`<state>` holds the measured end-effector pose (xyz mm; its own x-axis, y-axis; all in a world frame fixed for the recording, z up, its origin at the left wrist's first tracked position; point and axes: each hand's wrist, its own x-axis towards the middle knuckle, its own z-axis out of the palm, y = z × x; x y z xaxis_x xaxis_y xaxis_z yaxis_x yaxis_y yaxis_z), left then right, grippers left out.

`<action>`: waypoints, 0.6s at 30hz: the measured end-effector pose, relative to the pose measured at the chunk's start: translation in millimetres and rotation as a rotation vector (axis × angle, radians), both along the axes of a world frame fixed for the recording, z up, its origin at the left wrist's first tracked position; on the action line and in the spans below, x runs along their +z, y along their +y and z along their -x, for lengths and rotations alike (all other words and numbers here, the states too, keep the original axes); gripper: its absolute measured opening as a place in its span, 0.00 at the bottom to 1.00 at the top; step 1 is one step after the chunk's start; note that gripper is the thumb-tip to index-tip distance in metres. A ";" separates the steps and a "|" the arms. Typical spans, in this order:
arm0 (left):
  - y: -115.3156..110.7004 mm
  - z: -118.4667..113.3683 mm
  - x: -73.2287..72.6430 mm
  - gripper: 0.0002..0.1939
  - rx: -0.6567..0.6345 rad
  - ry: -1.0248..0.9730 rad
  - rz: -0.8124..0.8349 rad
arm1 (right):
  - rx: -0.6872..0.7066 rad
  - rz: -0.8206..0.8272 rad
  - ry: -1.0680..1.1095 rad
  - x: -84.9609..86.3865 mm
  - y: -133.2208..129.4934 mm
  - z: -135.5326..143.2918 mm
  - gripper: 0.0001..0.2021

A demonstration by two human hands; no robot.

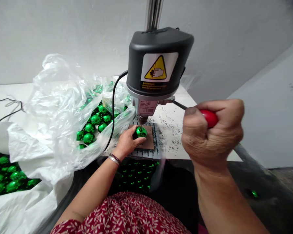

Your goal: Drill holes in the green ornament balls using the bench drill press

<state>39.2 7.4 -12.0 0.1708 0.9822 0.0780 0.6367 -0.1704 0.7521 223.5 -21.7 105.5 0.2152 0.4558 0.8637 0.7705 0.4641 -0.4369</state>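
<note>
Got flat white table (2, 91), with crinkled clear plastic bag (61, 107) of shiny green balls (96, 119) left of black-and-grey drill press (161, 42). Gripping round red lever knob (210, 118) in right hand (217, 138), with fingers curled tight. Pinching single glossy green ball (142, 132) between thumb and fingers of left hand (127, 141), over flat brown board (150, 139), under slim metal bit (141, 125).

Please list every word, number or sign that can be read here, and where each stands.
"Attention:", yellow print on the black drill housing; lines under it too small to read.
No words: yellow triangle sign with a hand picture, same housing.
Pale rectangular label below the housing: too blurred to read.
</note>
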 end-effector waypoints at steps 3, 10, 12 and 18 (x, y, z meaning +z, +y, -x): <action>-0.1 0.4 -0.3 0.19 0.001 -0.004 0.000 | -0.004 -0.088 -0.032 -6.5 -0.1 1.8 0.05; 0.7 0.3 -5.4 0.19 0.017 -0.017 -0.015 | -0.006 -0.161 0.010 -21.4 1.2 6.7 0.04; 0.6 0.0 -5.7 0.19 0.014 -0.021 -0.018 | -0.020 -0.176 0.019 -23.9 2.5 7.9 0.04; -0.3 0.0 -4.1 0.21 0.012 -0.006 0.005 | 0.015 -0.216 0.052 -33.1 4.2 9.9 0.04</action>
